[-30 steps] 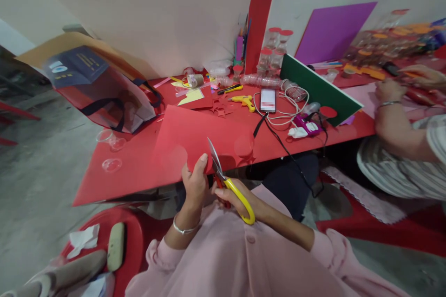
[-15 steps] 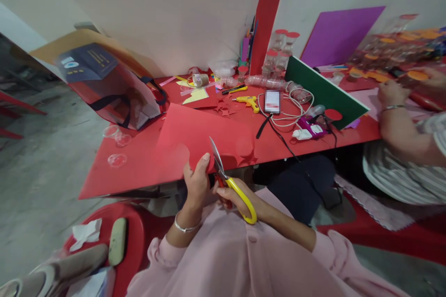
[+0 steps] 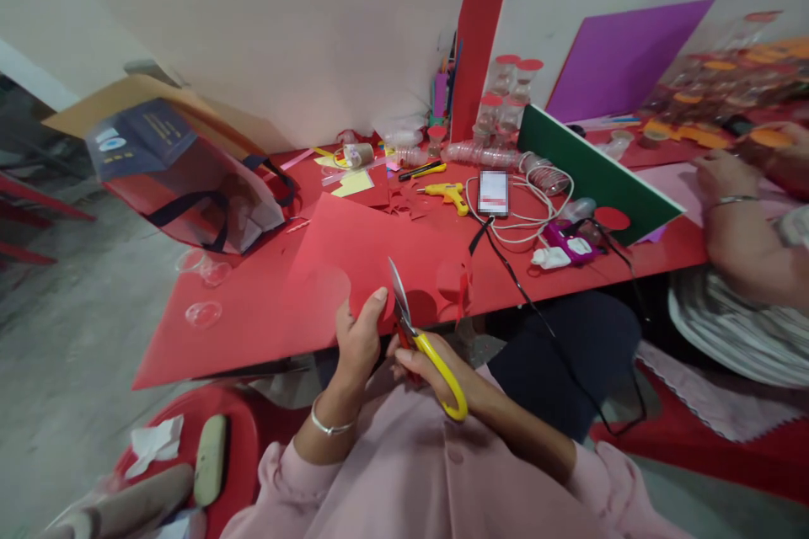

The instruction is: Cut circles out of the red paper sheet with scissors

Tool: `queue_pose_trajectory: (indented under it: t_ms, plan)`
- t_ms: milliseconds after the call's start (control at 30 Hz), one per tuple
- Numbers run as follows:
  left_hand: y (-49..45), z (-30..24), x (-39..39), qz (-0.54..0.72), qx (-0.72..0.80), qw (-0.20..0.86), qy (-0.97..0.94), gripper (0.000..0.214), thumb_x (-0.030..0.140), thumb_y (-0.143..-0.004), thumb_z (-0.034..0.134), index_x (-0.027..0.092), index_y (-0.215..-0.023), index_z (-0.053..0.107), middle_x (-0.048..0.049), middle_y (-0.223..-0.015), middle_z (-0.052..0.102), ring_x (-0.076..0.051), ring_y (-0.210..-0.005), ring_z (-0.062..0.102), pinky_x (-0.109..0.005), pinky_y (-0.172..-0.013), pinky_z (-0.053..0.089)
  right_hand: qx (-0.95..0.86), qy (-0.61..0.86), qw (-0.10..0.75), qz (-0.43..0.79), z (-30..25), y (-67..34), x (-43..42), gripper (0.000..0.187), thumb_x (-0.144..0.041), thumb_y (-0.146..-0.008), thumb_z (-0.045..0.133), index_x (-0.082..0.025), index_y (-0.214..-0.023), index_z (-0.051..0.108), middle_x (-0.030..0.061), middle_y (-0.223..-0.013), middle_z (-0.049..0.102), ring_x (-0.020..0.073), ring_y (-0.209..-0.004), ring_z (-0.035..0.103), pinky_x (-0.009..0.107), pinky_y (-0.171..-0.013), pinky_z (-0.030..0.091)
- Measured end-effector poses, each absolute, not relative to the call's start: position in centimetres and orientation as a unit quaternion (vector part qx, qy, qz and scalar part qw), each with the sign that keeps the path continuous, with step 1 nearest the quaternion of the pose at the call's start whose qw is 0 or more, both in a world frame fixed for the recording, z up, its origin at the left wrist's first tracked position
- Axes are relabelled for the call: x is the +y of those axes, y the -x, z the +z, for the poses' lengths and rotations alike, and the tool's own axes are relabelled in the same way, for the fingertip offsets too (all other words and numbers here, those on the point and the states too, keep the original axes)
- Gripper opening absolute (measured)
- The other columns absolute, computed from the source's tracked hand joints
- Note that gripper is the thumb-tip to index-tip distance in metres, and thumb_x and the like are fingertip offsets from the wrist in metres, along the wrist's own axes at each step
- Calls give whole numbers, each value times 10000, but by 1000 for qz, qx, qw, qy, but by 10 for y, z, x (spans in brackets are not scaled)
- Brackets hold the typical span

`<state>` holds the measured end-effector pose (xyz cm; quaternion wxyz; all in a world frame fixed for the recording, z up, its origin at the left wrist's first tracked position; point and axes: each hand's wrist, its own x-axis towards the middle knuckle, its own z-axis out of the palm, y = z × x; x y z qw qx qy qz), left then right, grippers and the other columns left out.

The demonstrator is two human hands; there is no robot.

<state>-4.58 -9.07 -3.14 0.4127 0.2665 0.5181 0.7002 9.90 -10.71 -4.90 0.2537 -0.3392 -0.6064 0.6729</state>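
A small red paper piece (image 3: 368,300), its outline partly covered by the thumb, is pinched in the left hand (image 3: 359,335). Just to that hand's right stand the scissors (image 3: 447,379), their metal blades pointing up and away beside the paper; one handle loop is yellow, the other red and mostly hidden by fingers. How far the blades are parted is hard to tell.

Right beyond the left hand, a larger red sheet (image 3: 354,227) lies on the red table (image 3: 253,312). Further out from the hands are a yellow glue gun (image 3: 450,194), a phone (image 3: 493,194) and a looped white cable (image 3: 517,236). Off to the left hand's left are clear plastic rounds (image 3: 203,314) and, farther, a bag (image 3: 190,185); nearer the body, a red stool (image 3: 243,429). White panels (image 3: 284,50) stand behind. Well to the right of the right hand, a green board (image 3: 587,177) leans, and past it shows a co-worker's hand (image 3: 726,177).

The left thumb points upward over curled fingers, a bangle (image 3: 329,425) at the wrist. The right hand (image 3: 430,358) grips the scissors' handles, its forearm slanting in from the right.
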Motion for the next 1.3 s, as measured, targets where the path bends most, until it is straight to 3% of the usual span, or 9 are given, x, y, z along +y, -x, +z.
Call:
queue_pose_trajectory:
  t_ms: [200,333,533,667,1067,1300]
  plan:
    - [42,-26,-41,682,541,410,-273,293,338,-749,842,184,-641,617,35,-598,597,-101,-535,515,-231,-568,486,-570,321,273,705,-54,-104,-62,476,-664,-980,586,-201,-871,582,-7,-723,571,153,-627,584,282,-622,492]
    - [34,-21,2,684,554,394,-266,290,334,-749,827,192,-653,592,37,-628,594,-103,-563,514,-231,-579,471,-557,354,271,701,-57,-104,-22,417,-591,-977,628,-197,-842,608,1,-717,608,158,-651,589,284,-648,486]
    - [22,-25,51,639,612,409,-221,392,363,-763,822,198,-614,499,83,-547,452,-68,-473,390,-219,-480,362,-509,381,245,732,-53,-107,30,270,-420,-902,672,-196,-767,604,-14,-676,585,149,-634,565,261,-610,455]
    - [15,-35,66,638,615,430,-172,366,365,-733,851,195,-667,534,81,-569,492,-78,-475,456,-226,-501,422,-480,406,200,751,-51,-111,47,153,-347,-836,643,-195,-820,642,-10,-684,592,161,-640,582,280,-644,479]
    - [7,-61,75,634,613,441,-169,372,318,-745,861,197,-655,521,78,-551,512,-86,-463,492,-227,-481,458,-473,342,195,788,-66,-127,64,182,-374,-868,665,-202,-829,617,-5,-733,595,170,-714,592,276,-678,478]
    - [2,-54,75,614,626,458,-149,385,419,-765,843,205,-703,530,80,-520,502,-92,-408,489,-214,-407,395,-478,357,207,775,-78,-125,57,232,-425,-907,667,-197,-881,636,-3,-736,618,163,-687,607,265,-652,481]
